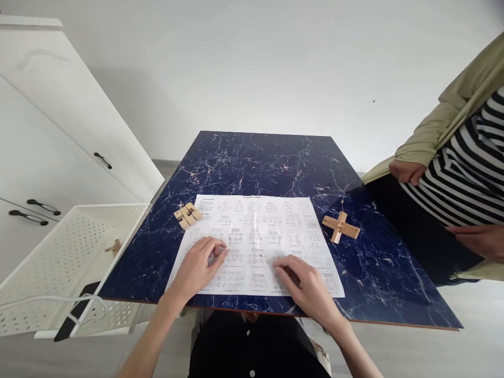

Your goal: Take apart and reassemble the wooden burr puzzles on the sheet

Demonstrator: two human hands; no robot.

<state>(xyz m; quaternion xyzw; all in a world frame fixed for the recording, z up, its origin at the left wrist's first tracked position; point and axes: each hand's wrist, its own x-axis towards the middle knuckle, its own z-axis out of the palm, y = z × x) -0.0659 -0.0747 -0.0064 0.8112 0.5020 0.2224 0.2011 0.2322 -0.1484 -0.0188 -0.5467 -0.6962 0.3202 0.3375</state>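
A large printed sheet of paper (255, 247) with rows of small diagrams lies flat near the table's front edge. On its left part rests my left hand (201, 265), fingers loosely curved, thumb a little apart from the index finger, nothing held. My right hand (302, 281) lies on the lower right of the sheet, also empty, with bent fingers and the thumb apart. A flat, interlocked wooden puzzle (188, 216) sits at the sheet's upper left, overlapping its edge. Right of the sheet is a cross-shaped wooden puzzle (340, 227).
The dark blue marbled table (252, 163) stands against a white wall. At the left are a white cabinet (74, 126) and a white perforated basket (43, 252) holding a small wooden piece (114, 248) and a white cable (47, 299). Another person (444, 157) stands at the right edge.
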